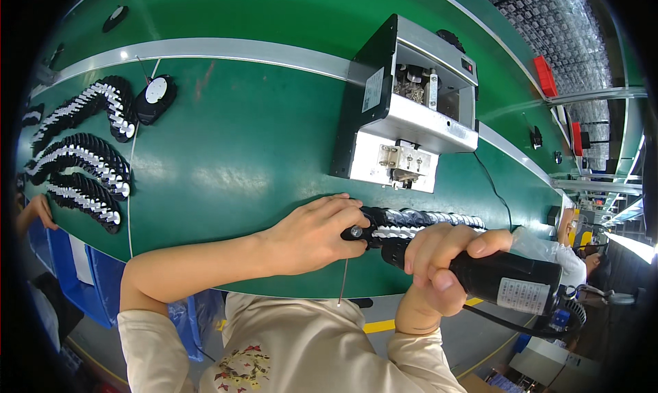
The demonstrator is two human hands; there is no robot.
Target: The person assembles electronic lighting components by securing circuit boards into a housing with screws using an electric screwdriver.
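Note:
My right hand (442,256) is wrapped round a black electric screwdriver (517,276) with a white label. The screwdriver lies nearly level, its narrow end pointing left. My left hand (312,232) closes on a black part (363,230) with a small metal knob, beside the tip of the screwdriver. From under the fingers a thin rod (344,280) sticks out toward the table's near edge. Just beyond the screwdriver lies a row of overlapping black-and-white parts (428,218). My fingers hide much of the held part, and the exact contact at the driver tip cannot be made out.
A metal box-shaped screw feeder (367,129) stands beyond my hands, with a cable (495,187) at its right. Curved rows of black-and-white parts (82,160) lie at the left, near a black part with a white disc (156,94). Another person's hand (42,211) shows far left.

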